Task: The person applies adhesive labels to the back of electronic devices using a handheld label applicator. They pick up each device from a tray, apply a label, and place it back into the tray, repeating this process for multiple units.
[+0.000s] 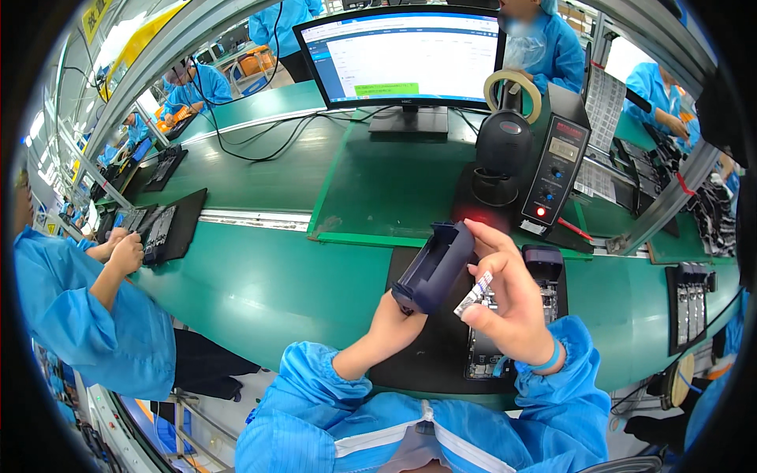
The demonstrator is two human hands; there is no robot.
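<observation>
A dark purple plastic housing [434,276], long and hollow, is tilted in front of me. My left hand [394,325] grips it at its lower end, with the fingers mostly hidden beneath it. Between the thumb and a finger of my right hand [512,296] is a small white printed label [473,295]. The forefinger of that hand reaches the upper end of the housing. Under my hands lies a black mat [410,359]. On it, partly covered by my right hand, rests a black tray of electronic parts [482,355] with another dark housing [544,260] at its far end.
Beyond the housing stand a black barcode scanner [503,150] and a black control box [556,169], with a tape roll [512,94] above. A monitor [402,59] stands at the back. Another worker [95,307] handles parts at left. More trays [691,307] lie right.
</observation>
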